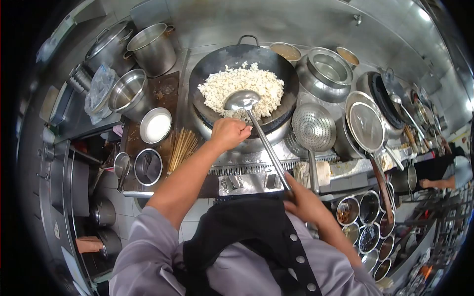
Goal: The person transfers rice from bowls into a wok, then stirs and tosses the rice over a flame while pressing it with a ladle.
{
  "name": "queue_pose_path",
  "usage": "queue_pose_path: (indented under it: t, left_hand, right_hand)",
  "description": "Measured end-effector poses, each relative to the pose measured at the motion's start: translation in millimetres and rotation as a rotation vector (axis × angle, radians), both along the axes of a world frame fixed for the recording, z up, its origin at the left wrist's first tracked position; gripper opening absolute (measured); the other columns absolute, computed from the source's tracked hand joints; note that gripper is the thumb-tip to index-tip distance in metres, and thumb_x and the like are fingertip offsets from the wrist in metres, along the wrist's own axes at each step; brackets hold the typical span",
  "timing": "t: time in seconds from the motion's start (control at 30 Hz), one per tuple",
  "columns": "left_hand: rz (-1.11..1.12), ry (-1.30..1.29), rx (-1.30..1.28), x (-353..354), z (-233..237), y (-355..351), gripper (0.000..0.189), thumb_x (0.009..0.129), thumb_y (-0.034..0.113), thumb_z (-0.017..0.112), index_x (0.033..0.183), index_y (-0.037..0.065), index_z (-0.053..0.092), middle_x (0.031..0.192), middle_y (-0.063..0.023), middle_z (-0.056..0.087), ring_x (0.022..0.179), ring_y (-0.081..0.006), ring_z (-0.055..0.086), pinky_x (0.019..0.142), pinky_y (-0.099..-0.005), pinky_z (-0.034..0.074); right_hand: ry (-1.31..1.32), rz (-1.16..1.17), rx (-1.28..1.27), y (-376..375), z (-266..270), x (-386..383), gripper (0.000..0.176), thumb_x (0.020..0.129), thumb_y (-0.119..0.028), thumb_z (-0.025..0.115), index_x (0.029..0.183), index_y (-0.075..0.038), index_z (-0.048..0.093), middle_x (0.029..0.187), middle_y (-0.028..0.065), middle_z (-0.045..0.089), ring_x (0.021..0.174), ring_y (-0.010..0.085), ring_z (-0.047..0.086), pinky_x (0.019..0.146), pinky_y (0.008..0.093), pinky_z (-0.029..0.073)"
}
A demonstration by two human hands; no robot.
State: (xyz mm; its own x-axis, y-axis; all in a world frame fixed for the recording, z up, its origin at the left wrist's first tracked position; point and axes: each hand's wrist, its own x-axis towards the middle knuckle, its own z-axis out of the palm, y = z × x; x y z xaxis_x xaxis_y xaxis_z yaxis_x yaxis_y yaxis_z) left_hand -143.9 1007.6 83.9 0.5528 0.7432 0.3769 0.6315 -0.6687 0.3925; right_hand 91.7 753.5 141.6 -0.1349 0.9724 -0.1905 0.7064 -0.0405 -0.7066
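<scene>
A large black wok [202, 79] sits on the stove, holding a mound of white, crumbly food that looks like cooked rice [242, 81]. My left hand [231, 134] is closed in a fist at the wok's near edge; a greyish, crumpled piece, perhaps a cloth [239, 114], shows just beyond its knuckles. What lies under the fingers is partly hidden. My right hand [300, 197] is wrapped round the lower end of a long metal ladle [266, 143]. The ladle's bowl rests against the near side of the food, its rounded back facing up.
Left of the wok are a bowl of white contents [155, 125], bamboo sticks [182, 149] and steel pots [152, 49]. To the right stand a perforated skimmer [314, 127], a mesh strainer [366, 127] and a wide pot [330, 74]. Another person's arm [439, 183] shows at far right.
</scene>
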Motion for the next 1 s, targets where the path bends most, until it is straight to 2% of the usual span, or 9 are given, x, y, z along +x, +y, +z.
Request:
queue_pose_path:
  t: [0.17,0.23,0.37,0.43,0.57,0.67,0.73,0.9,1.0]
  left_hand:
    - [-0.119,0.128,-0.064,-6.3,66.2,-68.3,0.041,0.094,0.035,0.059,0.065,0.008,0.068,0.069,-0.0136,0.067,0.066,-0.0342,0.067,0.062,-0.05,0.054]
    - [-0.139,0.181,-0.102,-6.0,55.3,-62.0,0.04,0.094,0.036,0.06,0.066,0.009,0.07,0.069,-0.0144,0.067,0.066,-0.0342,0.067,0.063,-0.0498,0.054]
    - [0.043,0.047,0.107,6.5,-9.0,-57.3,0.039,0.09,0.04,0.064,0.067,0.009,0.072,0.071,-0.0125,0.069,0.066,-0.0325,0.068,0.061,-0.0473,0.054]
    - [-0.014,0.089,0.188,-14.4,-38.4,-108.3,0.042,0.086,0.038,0.069,0.056,0.01,0.061,0.059,-0.0114,0.06,0.06,-0.0321,0.064,0.056,-0.0478,0.051]
    - [-0.015,0.209,0.161,-33.2,15.4,-103.1,0.043,0.085,0.042,0.068,0.054,0.012,0.061,0.058,-0.0109,0.059,0.054,-0.0318,0.061,0.051,-0.0475,0.049]
    - [-0.028,-0.013,0.092,-18.2,22.6,-42.2,0.04,0.088,0.04,0.066,0.061,0.01,0.064,0.064,-0.0111,0.062,0.062,-0.0339,0.063,0.058,-0.0475,0.05]
    - [0.008,-0.093,0.145,-5.6,9.0,-17.0,0.037,0.085,0.036,0.069,0.061,0.008,0.064,0.064,-0.0113,0.062,0.064,-0.0344,0.064,0.06,-0.0487,0.051]
    - [0.015,-0.107,0.107,-0.8,-6.6,1.0,0.037,0.084,0.036,0.07,0.06,0.008,0.064,0.065,-0.0118,0.063,0.065,-0.0355,0.064,0.06,-0.0489,0.051]
    - [0.016,-0.118,0.111,-1.3,-7.8,0.6,0.036,0.084,0.035,0.07,0.061,0.008,0.064,0.066,-0.0119,0.064,0.065,-0.0357,0.064,0.06,-0.0488,0.051]
  right_hand:
    - [-0.109,-0.048,-0.184,-24.3,106.3,20.9,0.079,0.092,-0.017,0.069,0.161,-0.012,0.03,0.08,0.0186,0.071,0.084,0.0395,0.071,0.081,0.0437,0.054]
    - [0.061,-0.201,-0.59,-33.5,128.3,27.8,0.074,0.093,-0.017,0.067,0.16,-0.019,0.036,0.079,0.0154,0.068,0.077,0.0295,0.07,0.078,0.0412,0.054]
    - [0.018,-0.173,-0.237,10.9,3.3,13.6,0.07,0.094,-0.016,0.068,0.159,-0.018,0.04,0.086,0.0149,0.066,0.065,0.0221,0.062,0.07,0.0365,0.054]
    - [-0.146,-0.083,0.254,15.7,-42.1,8.1,0.069,0.096,-0.014,0.068,0.158,-0.015,0.039,0.086,0.0153,0.066,0.065,0.0198,0.061,0.07,0.0368,0.054]
    - [0.176,-0.151,0.02,-36.0,18.6,8.2,0.066,0.096,-0.009,0.065,0.157,-0.013,0.04,0.083,0.0121,0.066,0.064,0.0162,0.062,0.063,0.034,0.052]
    - [0.648,-0.439,-0.093,-38.0,71.8,-8.9,0.067,0.098,-0.001,0.054,0.16,-0.014,0.032,0.079,0.0057,0.061,0.06,0.0128,0.059,0.054,0.0278,0.048]
    - [0.653,-0.467,-0.074,1.6,99.3,-10.6,0.068,0.1,-0.001,0.048,0.162,-0.014,0.025,0.079,0.005,0.059,0.057,0.0121,0.056,0.051,0.027,0.047]
    - [0.212,-0.558,-0.034,81.4,18.0,-10.6,0.062,0.1,-0.012,0.055,0.158,-0.019,0.033,0.072,0.0019,0.053,0.053,0.0119,0.052,0.045,0.0275,0.044]
    - [0.688,-0.418,-0.277,93.2,3.2,-59.7,0.052,0.098,-0.011,0.055,0.149,-0.013,0.042,0.069,0.0012,0.053,0.05,0.0134,0.051,0.043,0.0306,0.045]
